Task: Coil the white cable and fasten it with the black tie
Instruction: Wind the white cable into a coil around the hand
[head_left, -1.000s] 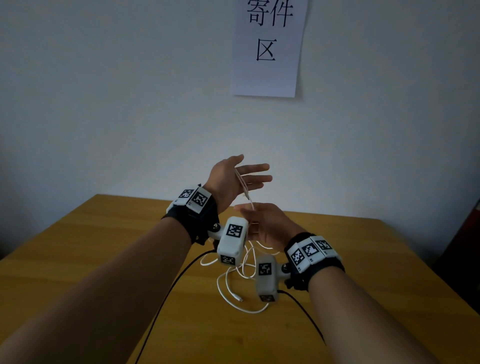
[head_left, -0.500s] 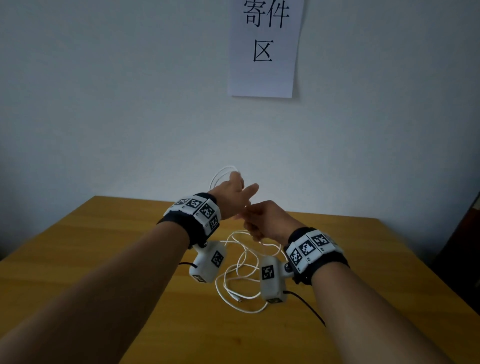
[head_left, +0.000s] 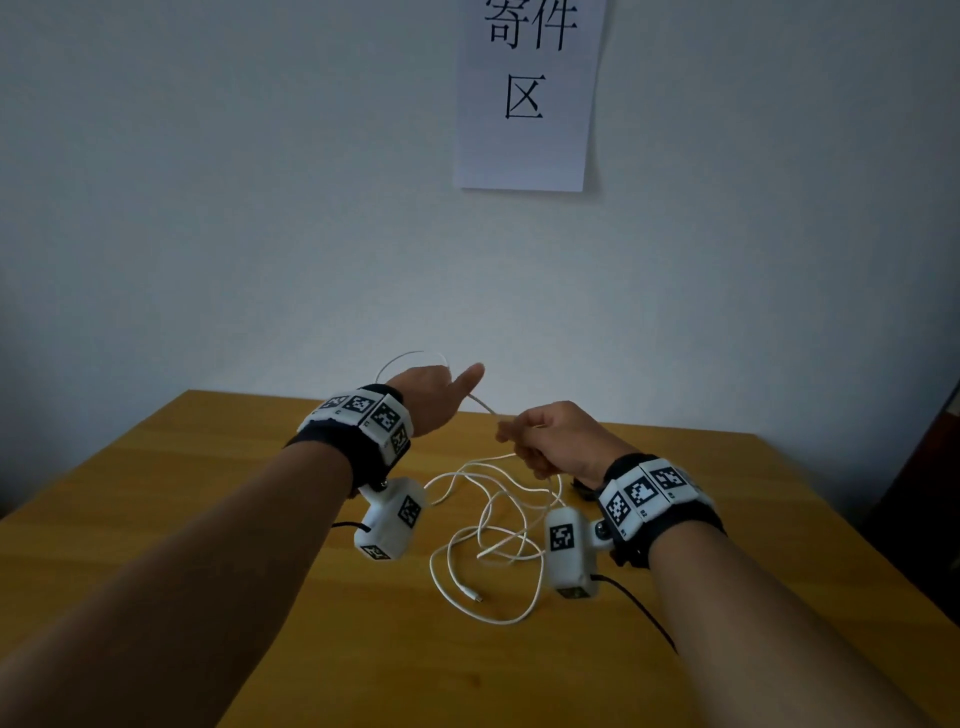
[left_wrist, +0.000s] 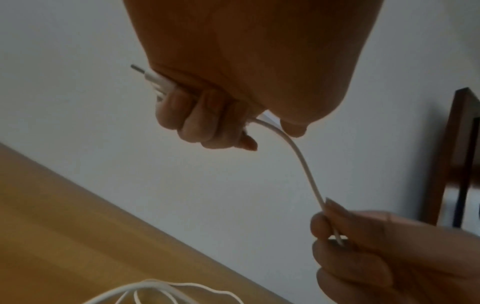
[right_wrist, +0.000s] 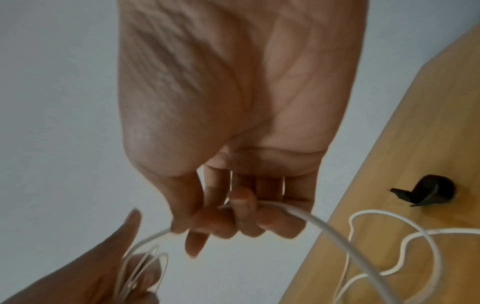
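My left hand (head_left: 434, 397) is raised above the table, fingers curled round loops of the white cable (left_wrist: 301, 158), thumb sticking out. A connector end (left_wrist: 145, 75) pokes out of the fist. A short taut length of the cable runs to my right hand (head_left: 550, 441), which pinches it between thumb and curled fingers (right_wrist: 233, 218). The rest of the cable (head_left: 488, 545) lies in loose loops on the wooden table (head_left: 208, 519), its other plug (head_left: 474, 596) near the front. The black tie (right_wrist: 426, 192) lies curled on the table, right of the loose cable, partly hidden behind my right wrist in the head view.
A white paper sign (head_left: 527, 93) with black characters hangs on the wall behind the table. A dark wooden piece of furniture (left_wrist: 457, 156) stands at the right. Black cords (head_left: 644, 608) trail from the wrist cameras over the table.
My left hand turned over and closed round the cable, a loop now arching over it. My right hand drew away to the right, pulling a length of cable taut between the hands.
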